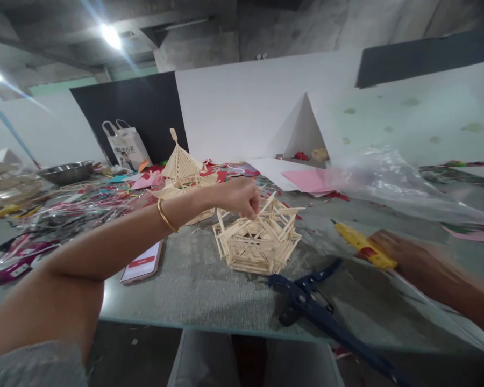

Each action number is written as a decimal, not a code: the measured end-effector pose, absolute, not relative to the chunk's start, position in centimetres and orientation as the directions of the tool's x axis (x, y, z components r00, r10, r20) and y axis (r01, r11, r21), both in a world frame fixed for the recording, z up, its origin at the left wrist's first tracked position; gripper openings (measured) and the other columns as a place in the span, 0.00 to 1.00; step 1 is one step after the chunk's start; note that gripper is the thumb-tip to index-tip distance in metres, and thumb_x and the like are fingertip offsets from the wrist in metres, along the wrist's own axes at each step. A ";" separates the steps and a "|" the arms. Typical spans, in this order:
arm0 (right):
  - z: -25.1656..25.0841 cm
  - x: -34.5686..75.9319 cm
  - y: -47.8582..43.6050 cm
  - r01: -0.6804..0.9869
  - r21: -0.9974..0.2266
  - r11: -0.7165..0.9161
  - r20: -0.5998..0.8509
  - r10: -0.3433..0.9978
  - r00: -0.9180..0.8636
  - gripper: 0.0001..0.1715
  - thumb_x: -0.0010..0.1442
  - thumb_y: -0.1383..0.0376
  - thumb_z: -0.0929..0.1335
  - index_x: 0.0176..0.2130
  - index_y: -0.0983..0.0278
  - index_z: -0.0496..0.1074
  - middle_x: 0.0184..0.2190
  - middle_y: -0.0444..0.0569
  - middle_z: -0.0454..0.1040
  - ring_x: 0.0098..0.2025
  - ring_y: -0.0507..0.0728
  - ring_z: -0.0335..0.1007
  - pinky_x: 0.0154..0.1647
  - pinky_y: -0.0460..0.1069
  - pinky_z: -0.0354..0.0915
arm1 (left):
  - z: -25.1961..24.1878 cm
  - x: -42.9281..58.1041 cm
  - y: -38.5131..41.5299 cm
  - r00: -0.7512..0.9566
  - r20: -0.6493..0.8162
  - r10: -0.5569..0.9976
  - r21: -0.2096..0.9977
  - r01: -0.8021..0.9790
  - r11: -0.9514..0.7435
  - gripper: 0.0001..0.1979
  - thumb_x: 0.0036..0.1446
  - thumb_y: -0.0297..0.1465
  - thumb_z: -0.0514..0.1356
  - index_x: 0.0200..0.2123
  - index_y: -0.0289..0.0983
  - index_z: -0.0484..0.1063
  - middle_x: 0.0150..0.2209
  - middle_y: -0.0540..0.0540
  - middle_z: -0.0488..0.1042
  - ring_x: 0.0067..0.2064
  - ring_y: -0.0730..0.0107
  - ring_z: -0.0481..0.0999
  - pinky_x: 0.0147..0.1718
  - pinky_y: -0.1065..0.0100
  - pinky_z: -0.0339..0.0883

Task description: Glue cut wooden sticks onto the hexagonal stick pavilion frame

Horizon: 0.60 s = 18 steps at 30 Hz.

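Observation:
A small hexagonal house frame (257,242) built of thin wooden sticks stands on the table. My left hand (241,197), with a gold bangle on the wrist, is curled over its upper left edge, fingers pinched at a stick there. My right hand (391,246), blurred by motion, is wrapped round a yellow glue gun (365,246) whose nozzle points left toward the frame, a short way off to its right. Behind my left arm stands a second stick model with a pointed roof (182,169).
Blue-handled cutters (310,301) lie near the table's front edge. A phone (142,262) lies under my left forearm. Clear plastic sheet (391,183), pink paper, coloured scraps, a metal bowl (66,172) and a tote bag (126,145) crowd the back and left.

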State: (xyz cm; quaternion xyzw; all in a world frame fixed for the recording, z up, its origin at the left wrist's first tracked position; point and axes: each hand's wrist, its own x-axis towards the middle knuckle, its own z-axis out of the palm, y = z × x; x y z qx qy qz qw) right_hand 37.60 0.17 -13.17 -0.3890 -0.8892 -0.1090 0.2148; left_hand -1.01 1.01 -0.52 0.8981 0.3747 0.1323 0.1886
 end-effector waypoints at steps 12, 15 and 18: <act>-14.0 38.3 3.5 0.883 -0.111 0.456 0.052 0.890 -0.453 0.19 0.51 0.49 0.62 0.33 0.62 0.64 0.32 0.54 0.69 0.34 0.62 0.67 0.36 0.54 0.62 | -0.3 -0.4 0.2 0.680 -0.063 0.731 0.296 0.712 -0.637 0.09 0.41 0.25 0.61 0.29 0.33 0.78 0.25 0.48 0.76 0.26 0.76 0.70 0.28 0.71 0.58; -13.5 38.2 3.6 0.881 -0.101 0.462 -0.009 0.885 -0.465 0.18 0.52 0.50 0.63 0.33 0.62 0.64 0.32 0.53 0.68 0.34 0.61 0.67 0.37 0.54 0.61 | -0.7 -0.4 0.4 0.695 -0.064 0.717 0.285 0.701 -0.654 0.07 0.41 0.25 0.61 0.28 0.34 0.78 0.24 0.49 0.76 0.25 0.76 0.70 0.27 0.72 0.57; -13.2 38.3 3.8 0.861 -0.088 0.501 -0.033 0.862 -0.505 0.12 0.53 0.57 0.63 0.35 0.63 0.65 0.33 0.53 0.69 0.35 0.59 0.67 0.38 0.52 0.60 | -1.0 -0.4 0.5 0.706 -0.051 0.706 0.295 0.687 -0.665 0.06 0.41 0.25 0.62 0.26 0.34 0.77 0.23 0.50 0.76 0.25 0.76 0.71 0.26 0.72 0.58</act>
